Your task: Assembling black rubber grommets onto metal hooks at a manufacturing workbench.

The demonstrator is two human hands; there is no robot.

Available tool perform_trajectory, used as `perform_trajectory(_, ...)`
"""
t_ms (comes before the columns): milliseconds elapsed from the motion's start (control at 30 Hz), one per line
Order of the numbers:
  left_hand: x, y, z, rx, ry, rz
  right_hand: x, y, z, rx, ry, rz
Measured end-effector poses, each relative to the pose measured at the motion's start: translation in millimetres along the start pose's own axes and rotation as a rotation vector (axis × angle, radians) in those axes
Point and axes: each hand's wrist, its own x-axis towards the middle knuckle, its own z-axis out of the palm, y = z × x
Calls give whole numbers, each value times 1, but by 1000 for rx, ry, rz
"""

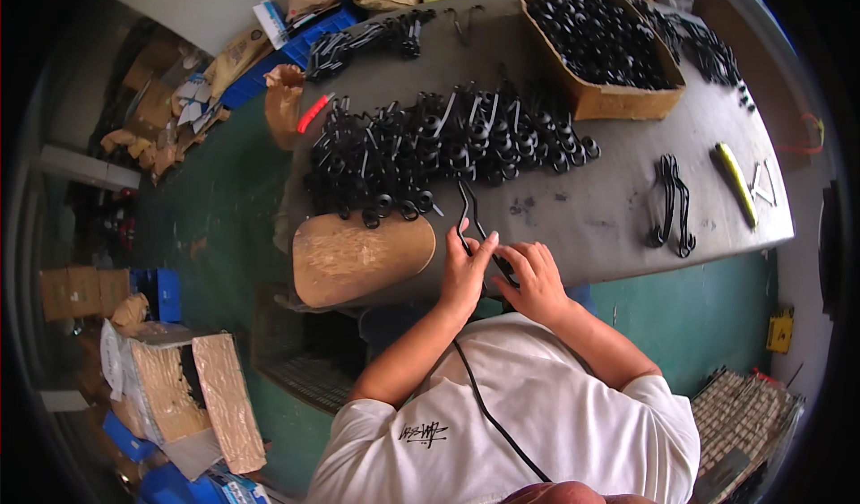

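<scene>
A slim black bent metal rod (475, 210) is between my hands at the front edge of the table, with two arms pointing away from me. My left hand (466, 269) is closed on it, thumb and fingers pinching the left arm. My right hand (535, 278) is closed round its near right end, which the fingers partly hide. Just beyond lies a broad heap of black rod parts with round ring ends (430, 141). Left of my left hand, a worn wooden board (358, 258) with rounded corners rests on the table's front edge.
An open cardboard box (627, 101) full of small black parts stands at the back right. Several bent black rods (672, 204) lie to the right, near a yellow-green bar (736, 184). Red-handled pliers (313, 115) lie left of the heap; more rods (372, 43) lie behind.
</scene>
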Motion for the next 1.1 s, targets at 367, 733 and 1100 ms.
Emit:
perform_trajectory(367,-8,11,-31,119,-129,190,13,-5,11,-48,103,-83)
perform_trajectory(733,-17,13,-53,234,-93,396,178,116,0,-196,542,462)
perform_trajectory(1100,-6,1,-35,594,-327,525,105,132,-36,-426,347,296)
